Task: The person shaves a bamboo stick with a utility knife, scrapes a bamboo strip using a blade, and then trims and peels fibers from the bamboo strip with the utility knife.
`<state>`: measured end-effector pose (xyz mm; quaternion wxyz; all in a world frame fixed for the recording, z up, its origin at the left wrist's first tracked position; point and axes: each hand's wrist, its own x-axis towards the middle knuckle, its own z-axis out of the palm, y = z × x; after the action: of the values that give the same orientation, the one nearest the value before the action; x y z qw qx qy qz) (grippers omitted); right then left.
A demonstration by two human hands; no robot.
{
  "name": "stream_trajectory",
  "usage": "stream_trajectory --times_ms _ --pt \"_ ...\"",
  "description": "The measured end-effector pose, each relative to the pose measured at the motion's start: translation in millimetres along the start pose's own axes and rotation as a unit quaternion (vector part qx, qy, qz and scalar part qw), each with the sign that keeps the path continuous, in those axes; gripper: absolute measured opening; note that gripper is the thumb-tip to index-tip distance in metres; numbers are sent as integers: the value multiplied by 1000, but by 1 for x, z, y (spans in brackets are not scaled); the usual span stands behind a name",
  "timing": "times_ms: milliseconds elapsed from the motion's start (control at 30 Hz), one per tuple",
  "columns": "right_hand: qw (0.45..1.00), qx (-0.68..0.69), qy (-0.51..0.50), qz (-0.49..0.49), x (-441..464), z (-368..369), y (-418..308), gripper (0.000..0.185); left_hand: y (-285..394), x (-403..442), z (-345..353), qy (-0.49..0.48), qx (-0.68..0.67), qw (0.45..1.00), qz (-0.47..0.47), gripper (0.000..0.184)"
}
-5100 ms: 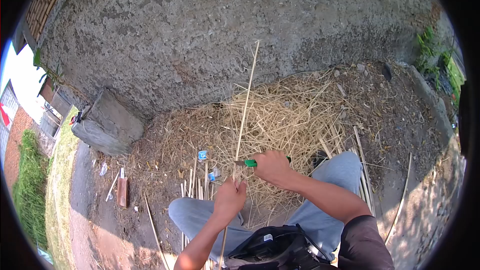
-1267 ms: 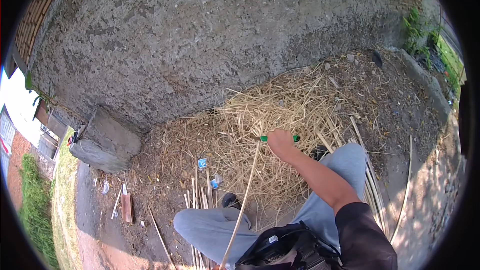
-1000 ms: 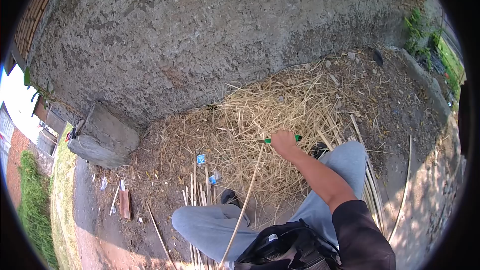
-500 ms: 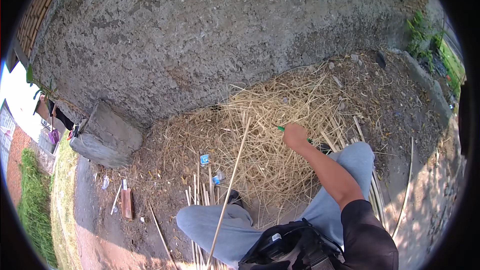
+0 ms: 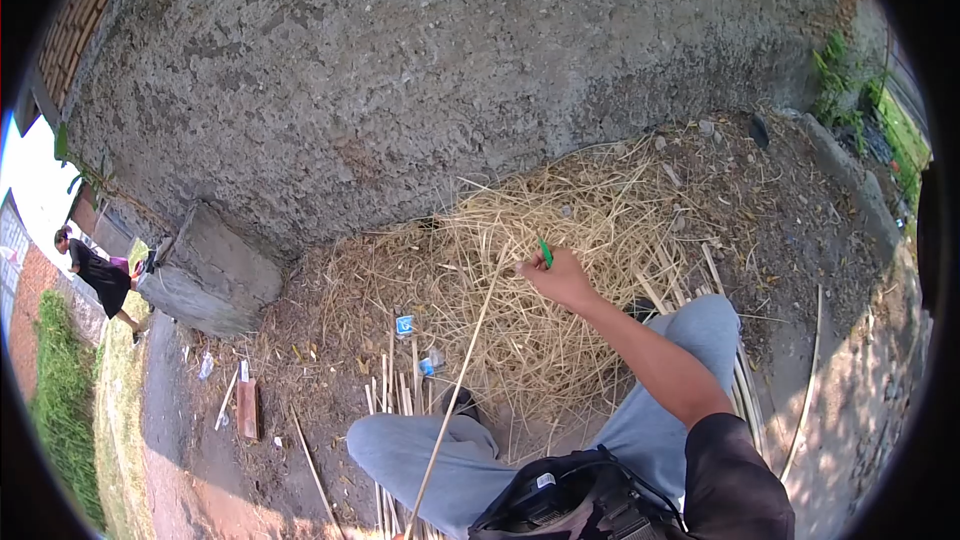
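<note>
My right hand [image 5: 558, 278] is closed around a slim green-handled tool [image 5: 545, 253], whose working end I cannot make out. Its fingertips are beside the upper end of a long, thin bamboo strip [image 5: 466, 365]; I cannot tell whether they touch it. The strip slants down across my left knee to the bottom edge of the view. My left hand is not in view. Under the right hand and around it spreads a heap of pale shavings [image 5: 560, 340].
A rough grey wall [image 5: 450, 70] rises in front, with a concrete block [image 5: 215, 270] at its left. Bamboo strips [image 5: 400, 395] lie by my left knee, with more beyond the right knee. A brick [image 5: 247, 408] and litter lie left. A person [image 5: 100, 275] in dark clothes is far left.
My right hand has moved left to the strip's upper end, and the green tool has turned more upright. The person at far left has come further into view.
</note>
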<state>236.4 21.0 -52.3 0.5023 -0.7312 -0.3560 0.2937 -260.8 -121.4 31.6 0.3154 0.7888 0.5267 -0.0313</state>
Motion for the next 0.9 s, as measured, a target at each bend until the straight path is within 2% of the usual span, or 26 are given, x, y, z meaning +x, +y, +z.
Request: stream_trajectory --times_ms 67,133,200,233,267,333,400,433,467,500,533,567,633,667,733,800,867,900 --pt "998 47 -21 21 -8 5 -8 32 -1 11 -6 -4 -7 1000 -20 27" --pt "988 154 -29 11 -15 12 -10 33 -21 37 -16 17 112 993 21 35" --pt "985 171 -32 20 -31 -2 -32 32 -31 63 -22 38 229 971 63 43" --pt "981 190 -33 32 -39 -9 -43 31 -14 78 -29 88 273 954 81 22" --pt "981 188 -33 31 -39 -18 -50 31 11 98 -39 138 316 933 100 12" --pt "976 215 25 28 -36 -43 -58 26 36 135 -51 204 343 905 148 14" --pt "947 308 89 3 -34 -71 -70 22 61 175 -58 265 336 888 168 14" --pt "948 305 91 2 -27 -84 -68 22 78 195 -63 283 317 888 178 14" --pt "923 365 124 -14 -18 -99 -63 19 95 215 -68 302 295 887 189 14" --pt "892 422 156 -32 -10 -112 -58 16 108 238 -73 302 241 902 194 18" --pt "894 417 159 -38 -4 -124 -54 16 121 258 -79 301 185 914 199 23" --pt "878 437 192 -39 1 -134 -48 16 138 273 -87 303 179 914 204 23" --pt "844 477 241 -44 9 -147 -43 15 167 297 -97 267 54 933 236 28" --pt "844 475 244 -48 11 -151 -42 15 170 308 -94 267 51 932 240 28" --pt "829 479 284 -53 14 -156 -40 15 173 339 -88 216 -75 936 267 31" --pt "830 475 288 -53 15 -159 -41 17 169 356 -76 217 -98 934 267 30" --pt "834 471 283 -44 11 -155 -43 18 164 356 -69 316 -28 888 334 30" --pt "843 461 273 -50 10 -153 -45 19 158 360 -68 311 -45 890 330 28"
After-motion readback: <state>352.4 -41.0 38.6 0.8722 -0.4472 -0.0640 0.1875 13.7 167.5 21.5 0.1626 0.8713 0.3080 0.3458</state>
